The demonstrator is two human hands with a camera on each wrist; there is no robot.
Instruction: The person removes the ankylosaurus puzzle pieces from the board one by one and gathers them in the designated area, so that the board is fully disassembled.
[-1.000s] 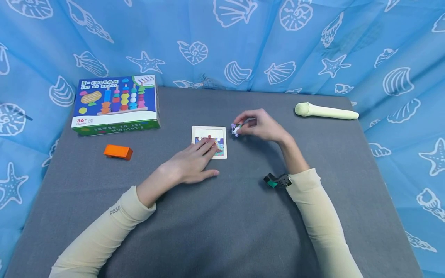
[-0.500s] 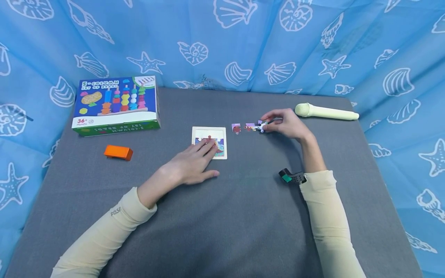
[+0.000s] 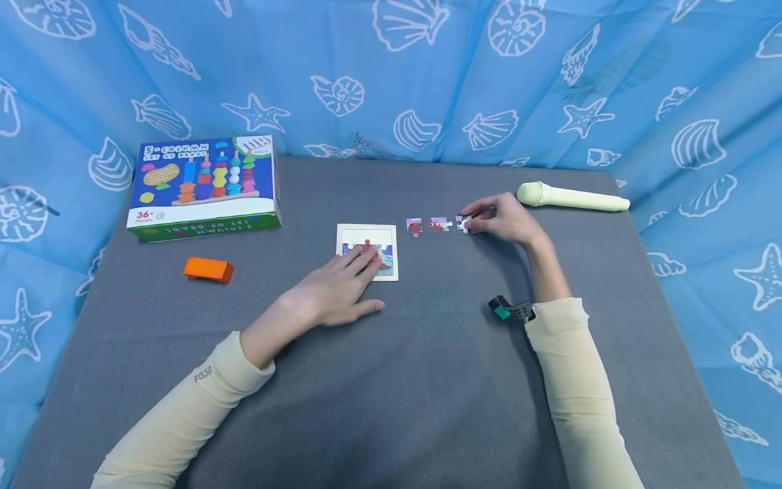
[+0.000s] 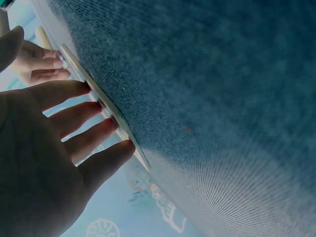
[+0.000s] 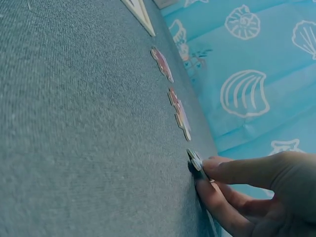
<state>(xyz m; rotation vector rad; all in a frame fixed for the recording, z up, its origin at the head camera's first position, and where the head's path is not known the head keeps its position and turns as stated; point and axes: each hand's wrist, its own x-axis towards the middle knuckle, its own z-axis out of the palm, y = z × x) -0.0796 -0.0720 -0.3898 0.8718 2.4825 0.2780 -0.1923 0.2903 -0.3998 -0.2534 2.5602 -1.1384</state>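
Note:
My left hand (image 3: 339, 285) lies with straight fingers on a small framed jigsaw puzzle (image 3: 367, 233); its lower half holds colourful pieces, partly covered by the fingers. In the left wrist view the fingertips (image 4: 126, 146) touch the puzzle frame (image 4: 101, 96). At the right end of a short row, my right hand (image 3: 504, 219) pinches a purple and white puzzle piece (image 3: 462, 223) between thumb and fingers. The right wrist view shows this piece (image 5: 195, 160) tilted, with one edge close to the cloth. Two other pieces lie flat, one with a red shape (image 3: 414, 227) and one orange-and-purple (image 3: 439, 223).
A bead-set box (image 3: 204, 187) stands at the back left, with an orange block (image 3: 208, 269) in front of it. To the right of my right hand lies a pale microphone (image 3: 573, 196). Grey cloth (image 3: 403, 407) covers the table, and a blue shell-patterned curtain (image 3: 366, 54) hangs behind.
My right hand has moved right with the pinched piece, uncovering the two flat pieces. Over the last half second the piece has shifted slightly right. My left hand has stayed on the puzzle.

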